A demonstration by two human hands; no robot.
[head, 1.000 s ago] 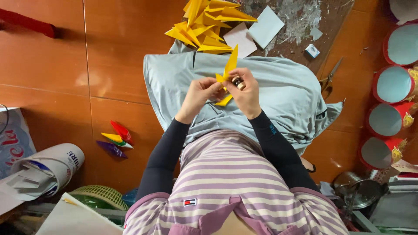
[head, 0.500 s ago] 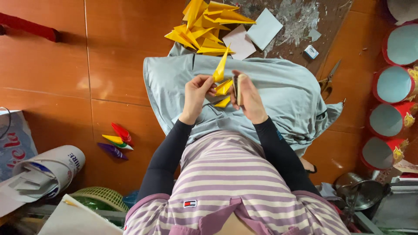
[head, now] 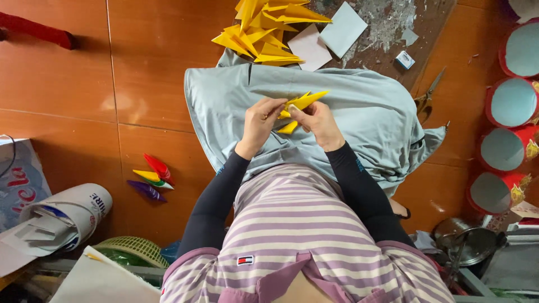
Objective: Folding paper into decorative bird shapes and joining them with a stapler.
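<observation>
Head view, looking straight down over a striped shirt and dark sleeves.

Left hand (head: 259, 120) and right hand (head: 319, 122) meet over the lap, both pinched onto a folded yellow paper piece (head: 297, 106). Left fingers are curled closed on its near-left part. Right fingers are closed on the right side, with the thumb pressing along a fold. One pointed tip sticks out to the upper right, and a second yellow tip shows below, between the hands. The piece is held clear of the grey cloth (head: 370, 112) spread across the lap, not resting on it.

Handling, my read: thin paper, next to no weight, holds a crease but crushes and tears easily. The points are the weak spots. Best held at the thick layered middle with a flat fingertip pinch and light pressure. It should not slip much on dry skin.

Around it:
- a pile of similar yellow folded pieces (head: 264, 28) on the floor beyond the cloth
- two pale paper squares (head: 328, 36) just beside the pile
- scissors (head: 426, 95) at the cloth's right edge
- a few small coloured folded pieces (head: 151, 175) on the tiles to the left, well apart
- red round containers with pale insides (head: 508, 129) down the right edge
- a rolled white sheet (head: 62, 216) lower left
</observation>
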